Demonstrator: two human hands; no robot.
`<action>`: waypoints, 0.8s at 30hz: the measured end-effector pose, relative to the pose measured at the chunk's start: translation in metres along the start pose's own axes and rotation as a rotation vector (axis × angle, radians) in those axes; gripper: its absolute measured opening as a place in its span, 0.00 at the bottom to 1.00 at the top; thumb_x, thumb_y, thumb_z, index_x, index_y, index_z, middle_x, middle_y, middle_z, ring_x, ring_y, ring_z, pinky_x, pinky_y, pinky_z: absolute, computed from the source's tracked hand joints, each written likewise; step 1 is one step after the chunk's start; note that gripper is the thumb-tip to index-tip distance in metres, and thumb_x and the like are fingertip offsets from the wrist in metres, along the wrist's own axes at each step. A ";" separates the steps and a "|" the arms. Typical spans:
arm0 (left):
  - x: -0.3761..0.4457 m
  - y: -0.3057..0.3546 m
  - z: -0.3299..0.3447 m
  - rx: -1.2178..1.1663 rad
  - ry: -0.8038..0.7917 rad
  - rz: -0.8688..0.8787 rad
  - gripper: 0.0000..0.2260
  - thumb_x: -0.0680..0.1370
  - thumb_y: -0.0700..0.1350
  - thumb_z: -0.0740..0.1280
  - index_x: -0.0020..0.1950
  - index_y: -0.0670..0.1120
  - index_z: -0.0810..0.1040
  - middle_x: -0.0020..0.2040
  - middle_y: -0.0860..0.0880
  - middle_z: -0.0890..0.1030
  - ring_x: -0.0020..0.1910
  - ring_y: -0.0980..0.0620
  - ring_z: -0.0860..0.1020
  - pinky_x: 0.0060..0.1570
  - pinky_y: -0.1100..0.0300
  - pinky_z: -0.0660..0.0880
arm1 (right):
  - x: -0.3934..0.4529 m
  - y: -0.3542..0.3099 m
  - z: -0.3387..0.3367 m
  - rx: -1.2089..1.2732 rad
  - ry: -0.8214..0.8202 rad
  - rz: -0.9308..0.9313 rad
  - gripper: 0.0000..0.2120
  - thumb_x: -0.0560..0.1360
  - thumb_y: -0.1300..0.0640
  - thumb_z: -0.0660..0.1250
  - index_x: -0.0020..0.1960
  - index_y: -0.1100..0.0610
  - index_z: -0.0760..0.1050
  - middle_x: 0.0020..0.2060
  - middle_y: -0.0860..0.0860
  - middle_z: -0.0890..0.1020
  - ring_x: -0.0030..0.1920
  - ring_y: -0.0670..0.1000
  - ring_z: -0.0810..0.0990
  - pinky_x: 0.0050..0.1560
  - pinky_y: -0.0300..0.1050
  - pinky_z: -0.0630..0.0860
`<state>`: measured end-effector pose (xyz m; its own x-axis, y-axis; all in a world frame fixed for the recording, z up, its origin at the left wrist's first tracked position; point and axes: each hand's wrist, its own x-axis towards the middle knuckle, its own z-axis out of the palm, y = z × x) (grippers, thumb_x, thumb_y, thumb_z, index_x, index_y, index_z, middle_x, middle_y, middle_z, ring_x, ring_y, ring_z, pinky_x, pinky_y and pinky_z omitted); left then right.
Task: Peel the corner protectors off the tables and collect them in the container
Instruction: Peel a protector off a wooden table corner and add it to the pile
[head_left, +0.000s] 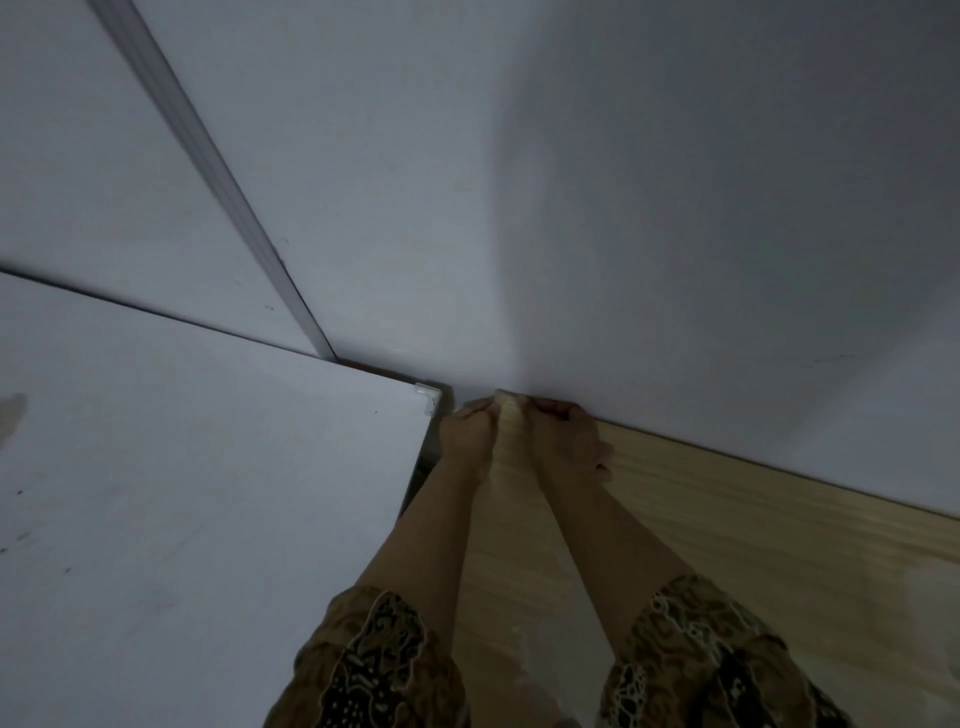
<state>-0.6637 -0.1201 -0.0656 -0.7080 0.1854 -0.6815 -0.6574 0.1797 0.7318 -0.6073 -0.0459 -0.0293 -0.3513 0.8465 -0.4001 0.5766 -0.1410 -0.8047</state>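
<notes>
Corner protector (505, 399) pinched by both hands at wooden table (727, 519) corner.

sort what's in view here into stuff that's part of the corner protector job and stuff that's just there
Part of the job:
- corner protector on the white table corner
- pale piece, probably another protector, at the wooden table corner, pinched by the left hand and right hand

Just there:
- wall
- white strip running up the wall
- patterned sleeves
</notes>
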 end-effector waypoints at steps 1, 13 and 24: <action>0.000 0.001 0.003 0.021 0.020 -0.007 0.12 0.81 0.37 0.60 0.60 0.31 0.74 0.61 0.34 0.77 0.60 0.41 0.76 0.60 0.56 0.71 | 0.000 0.001 0.000 -0.001 0.003 -0.005 0.06 0.69 0.54 0.74 0.44 0.56 0.80 0.40 0.47 0.83 0.43 0.46 0.78 0.56 0.36 0.70; -0.040 -0.004 -0.014 0.079 0.029 0.152 0.10 0.78 0.37 0.64 0.58 0.37 0.80 0.50 0.45 0.80 0.48 0.52 0.77 0.41 0.73 0.73 | 0.003 0.017 -0.012 -0.197 -0.064 -0.070 0.08 0.71 0.55 0.71 0.50 0.51 0.82 0.47 0.43 0.84 0.50 0.43 0.74 0.65 0.42 0.66; -0.136 -0.034 -0.035 0.331 0.265 0.414 0.18 0.75 0.30 0.60 0.64 0.35 0.74 0.58 0.40 0.79 0.61 0.42 0.76 0.57 0.67 0.69 | -0.078 0.081 -0.100 -0.073 -0.106 -0.361 0.20 0.68 0.75 0.60 0.50 0.58 0.82 0.49 0.51 0.84 0.50 0.52 0.80 0.49 0.39 0.75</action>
<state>-0.5540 -0.1848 0.0024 -0.9567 0.0646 -0.2839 -0.2274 0.4432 0.8671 -0.4595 -0.0716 -0.0191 -0.6132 0.7768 -0.1432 0.4521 0.1965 -0.8701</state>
